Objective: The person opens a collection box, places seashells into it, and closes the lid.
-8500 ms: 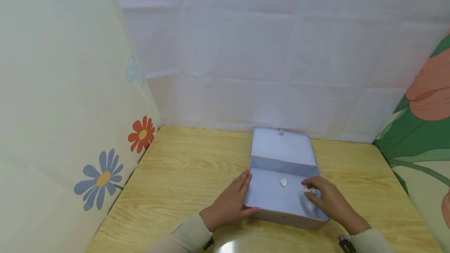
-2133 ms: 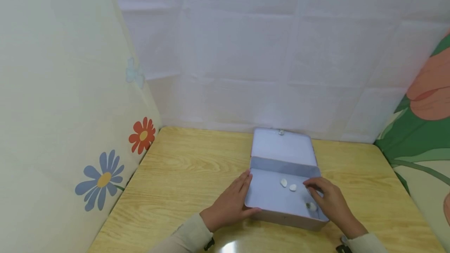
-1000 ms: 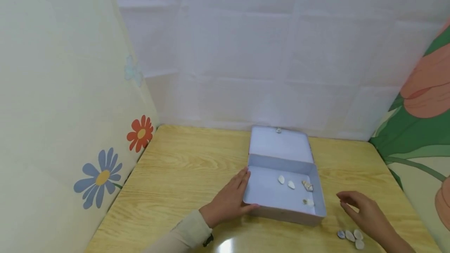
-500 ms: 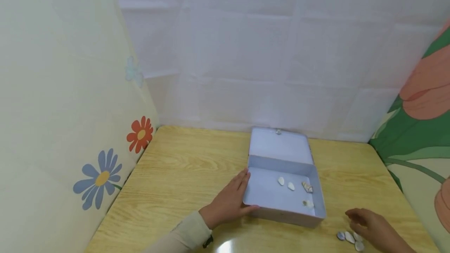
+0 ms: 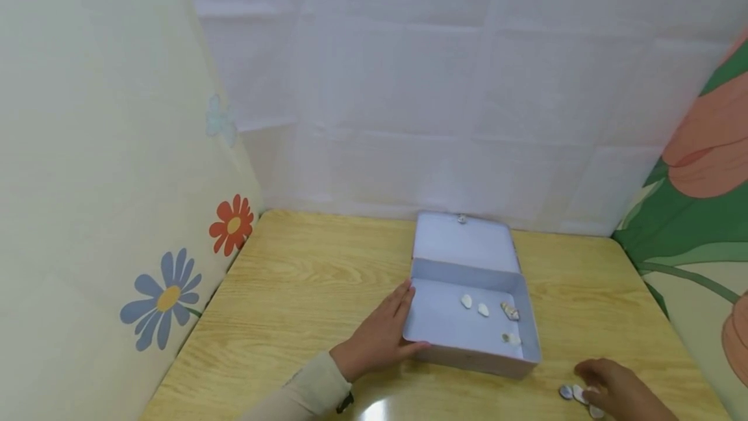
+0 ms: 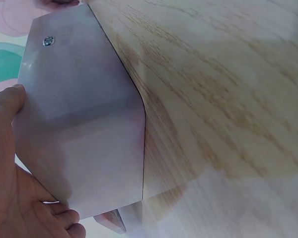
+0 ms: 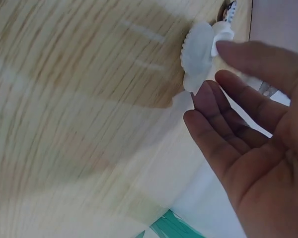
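Observation:
A pale box (image 5: 444,323) stands with its hinged lid tipped back. My left hand (image 5: 380,336) rests on its front left corner, fingers along the left wall and thumb at the front rim. Inside lie two white shells, one at the left (image 5: 466,301), a brownish spiral shell (image 5: 510,311) and a small pale shell (image 5: 511,339). My right hand (image 5: 613,387) hovers over shells on the table, including a bluish shell (image 5: 565,392). In the right wrist view, thumb and fingers stand apart near a ribbed white shell (image 7: 196,54); whether they touch it I cannot tell.
A wood-grain table (image 5: 315,265) bears everything. Behind it hangs a white cloth (image 5: 409,115); flower-patterned cloths flank it left (image 5: 87,148) and right (image 5: 701,226). The box lid (image 5: 464,242) lies back near the rear cloth.
A second white shell now lies in the box. My right hand has released the brownish spiral shell there, then moved right and down to the loose shells. The left hand stays put.

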### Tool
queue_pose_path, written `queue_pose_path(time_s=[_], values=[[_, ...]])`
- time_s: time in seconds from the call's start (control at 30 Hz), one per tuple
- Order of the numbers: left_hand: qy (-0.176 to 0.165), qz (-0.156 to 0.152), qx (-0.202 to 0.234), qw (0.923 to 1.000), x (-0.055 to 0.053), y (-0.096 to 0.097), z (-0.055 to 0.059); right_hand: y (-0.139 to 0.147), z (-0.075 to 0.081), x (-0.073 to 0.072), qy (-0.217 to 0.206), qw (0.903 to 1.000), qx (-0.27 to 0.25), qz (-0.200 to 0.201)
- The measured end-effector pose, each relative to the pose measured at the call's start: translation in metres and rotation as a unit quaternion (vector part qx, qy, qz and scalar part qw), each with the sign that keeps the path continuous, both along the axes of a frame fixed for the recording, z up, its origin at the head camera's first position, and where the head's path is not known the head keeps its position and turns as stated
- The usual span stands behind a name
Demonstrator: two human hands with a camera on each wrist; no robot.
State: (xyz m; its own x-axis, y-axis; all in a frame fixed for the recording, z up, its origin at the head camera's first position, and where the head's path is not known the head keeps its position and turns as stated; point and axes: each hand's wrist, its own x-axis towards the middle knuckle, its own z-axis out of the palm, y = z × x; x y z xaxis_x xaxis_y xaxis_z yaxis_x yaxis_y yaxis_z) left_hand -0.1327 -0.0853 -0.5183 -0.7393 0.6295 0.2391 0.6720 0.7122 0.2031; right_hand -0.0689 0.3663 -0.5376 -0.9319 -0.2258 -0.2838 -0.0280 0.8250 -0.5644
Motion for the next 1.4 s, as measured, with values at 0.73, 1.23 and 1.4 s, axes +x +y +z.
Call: queue_pose_path(time_s=[0.73, 1.23, 1.4], values=[[0.005, 0.002, 0.005, 1.0000, 0.000, -0.001, -0.004, -0.012, -0.006, 0.002, 0.099, 0.9904, 0.080, 0.053], [0.007, 0.004, 0.002, 1.0000, 0.000, 0.000, -0.001, -0.022, -0.006, -0.001, 0.112, 0.9881, 0.105, -0.006], [0.009, 0.001, 0.004, 0.9999, 0.000, 0.001, 0.000, -0.023, -0.005, -0.003, 0.127, 0.9853, 0.114, -0.004]])
